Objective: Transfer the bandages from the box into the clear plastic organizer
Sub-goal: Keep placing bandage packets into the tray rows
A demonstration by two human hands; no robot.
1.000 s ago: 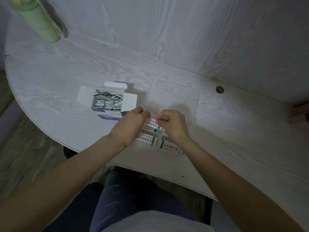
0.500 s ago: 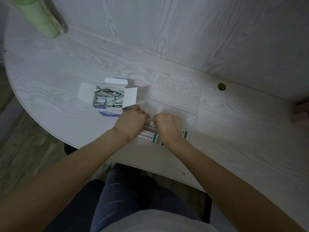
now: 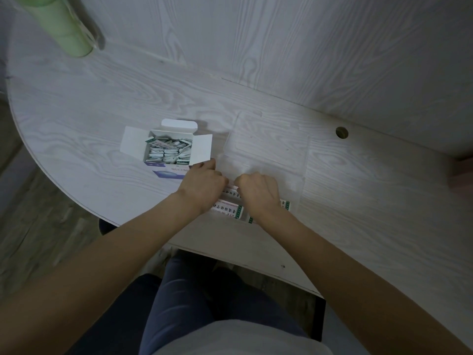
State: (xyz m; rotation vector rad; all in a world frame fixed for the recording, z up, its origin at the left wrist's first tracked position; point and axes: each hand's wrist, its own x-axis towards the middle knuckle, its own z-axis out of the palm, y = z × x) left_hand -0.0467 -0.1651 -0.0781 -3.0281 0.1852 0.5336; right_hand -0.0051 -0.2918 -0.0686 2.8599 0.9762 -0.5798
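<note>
**Bandages going into the organizer**

While my left hand and right hand pinch bandage strips over the clear plastic organizer, more fill the box on the bench. Light, floppy, slick wrappers: I'd pinch their edges.

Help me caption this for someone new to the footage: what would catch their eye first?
Two hands, the left hand and right hand, meet at the table's near edge, working over printed bandages in a clear plastic organizer that is barely visible against the wood. Just left of them stands an open box still full of bandages, and a green bottle sits at the far left corner.
</note>
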